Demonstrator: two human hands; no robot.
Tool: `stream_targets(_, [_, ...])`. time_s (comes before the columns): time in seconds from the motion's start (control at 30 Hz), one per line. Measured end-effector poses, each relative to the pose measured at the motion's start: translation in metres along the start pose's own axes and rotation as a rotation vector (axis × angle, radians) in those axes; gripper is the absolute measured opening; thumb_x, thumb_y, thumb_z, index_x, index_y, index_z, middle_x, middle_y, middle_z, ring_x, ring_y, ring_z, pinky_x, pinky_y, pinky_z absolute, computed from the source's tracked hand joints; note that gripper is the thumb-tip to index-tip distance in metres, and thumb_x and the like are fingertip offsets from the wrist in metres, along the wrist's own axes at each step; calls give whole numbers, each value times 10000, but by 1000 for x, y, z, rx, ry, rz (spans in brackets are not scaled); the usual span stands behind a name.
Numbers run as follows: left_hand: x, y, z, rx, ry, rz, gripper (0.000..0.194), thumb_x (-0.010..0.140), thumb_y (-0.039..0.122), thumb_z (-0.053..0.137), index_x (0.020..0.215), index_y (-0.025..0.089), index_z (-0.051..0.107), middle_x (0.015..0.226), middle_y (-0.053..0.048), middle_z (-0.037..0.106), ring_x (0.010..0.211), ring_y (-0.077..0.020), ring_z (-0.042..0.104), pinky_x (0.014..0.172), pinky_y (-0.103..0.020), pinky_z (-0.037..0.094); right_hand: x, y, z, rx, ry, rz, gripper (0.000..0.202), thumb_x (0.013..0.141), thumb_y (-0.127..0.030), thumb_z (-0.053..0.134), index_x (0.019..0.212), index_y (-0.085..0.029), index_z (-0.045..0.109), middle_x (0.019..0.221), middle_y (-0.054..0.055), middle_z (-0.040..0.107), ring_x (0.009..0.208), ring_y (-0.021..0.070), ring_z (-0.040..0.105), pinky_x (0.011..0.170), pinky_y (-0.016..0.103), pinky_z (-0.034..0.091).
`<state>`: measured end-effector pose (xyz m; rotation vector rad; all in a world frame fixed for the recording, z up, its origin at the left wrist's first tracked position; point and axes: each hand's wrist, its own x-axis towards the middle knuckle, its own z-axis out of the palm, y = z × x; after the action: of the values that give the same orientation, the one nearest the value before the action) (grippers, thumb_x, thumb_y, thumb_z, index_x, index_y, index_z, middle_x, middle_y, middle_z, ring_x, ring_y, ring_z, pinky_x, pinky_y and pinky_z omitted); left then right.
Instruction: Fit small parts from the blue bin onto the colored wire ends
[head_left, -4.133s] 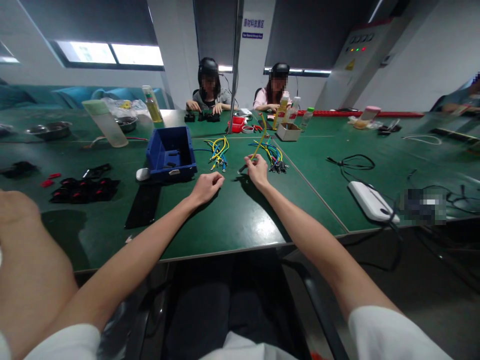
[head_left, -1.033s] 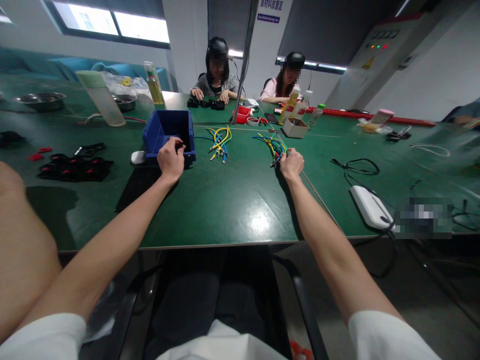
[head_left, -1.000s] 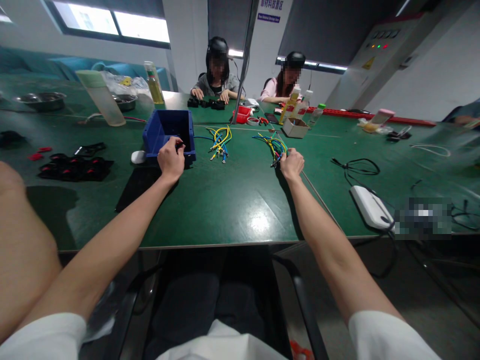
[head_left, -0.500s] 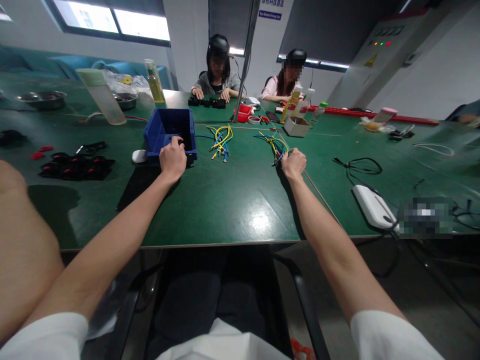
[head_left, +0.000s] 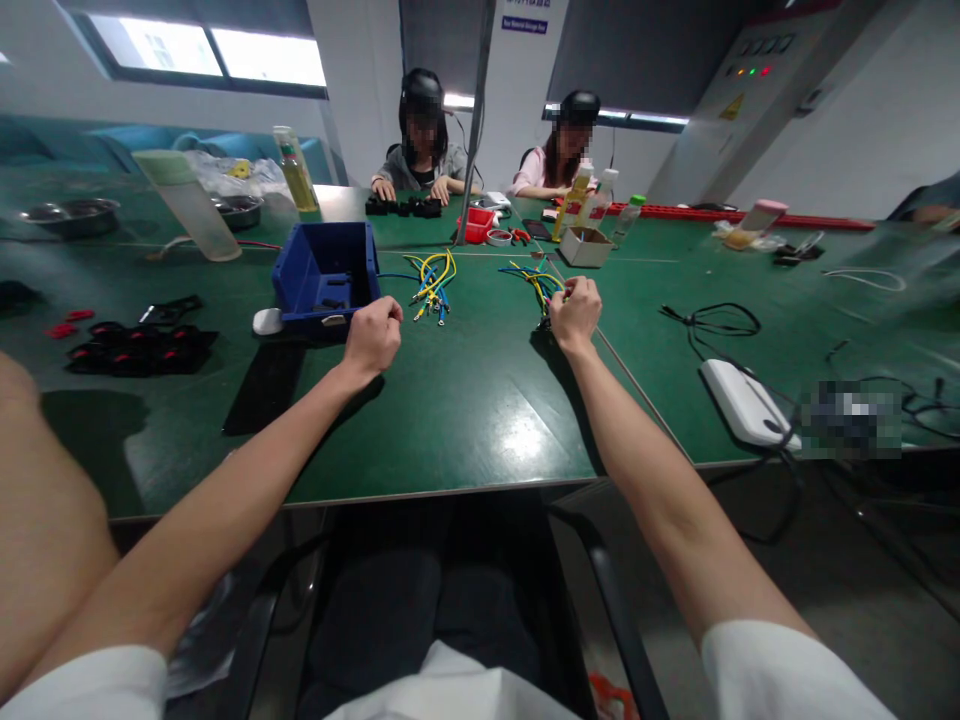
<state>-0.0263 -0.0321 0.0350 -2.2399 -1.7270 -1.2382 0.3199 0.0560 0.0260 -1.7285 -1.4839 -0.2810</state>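
The left hand (head_left: pixel 373 337) is positioned above the green table (head_left: pixel 457 410), with its fingers curled and drawn together; whether a small part is enclosed cannot be told. The bin (head_left: pixel 291 305), blue and open-topped, is located to the left of and beyond the left fingers, with small black parts (head_left: pixel 334 304) in it. The mouse (head_left: pixel 267 321), white, is placed beside the bin, farther left of the same fingers. The slab (head_left: pixel 264 390), black and flat, is laid to the left of and nearer than those fingers. Wire bundle 1 (head_left: pixel 433 287), yellow and blue, is spread beyond and to the right of the left fingers. The right hand (head_left: pixel 576 315) is placed at the near end of wire bundle 2 (head_left: pixel 536 283), with its fingers bent; whether they are apart or clamped on a wire cannot be told. Bundle 2 is extended beyond and to the left of the right fingers and is partly hidden by them. The carton (head_left: pixel 585 250) is stood beyond the right fingers. 2 persons are seated across the table, well beyond both sets of fingers.
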Motion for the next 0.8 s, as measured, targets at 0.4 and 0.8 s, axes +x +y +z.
stream_targets(0.4, [-18, 27, 24, 201, -274, -104, 222, 873, 346, 528, 983, 217, 673, 924, -90, 736, 857, -273, 688, 742, -344, 491, 0, -5, 1, 127, -57, -121, 225, 864, -101, 474, 1034, -144, 615, 1031, 147, 665, 951, 238, 606, 885, 356, 465])
stream_targets(0.8, [9, 27, 51, 318, -265, -111, 510, 888, 382, 503, 1363, 198, 520, 1408, -167, 537, 1080, -362, 652, 889, -453, 507, -5, -7, 8, 210, -94, -176, 257, 880, -68, 478, 1082, -113, 629, 1011, 135, 707, 902, 219, 644, 858, 348, 473])
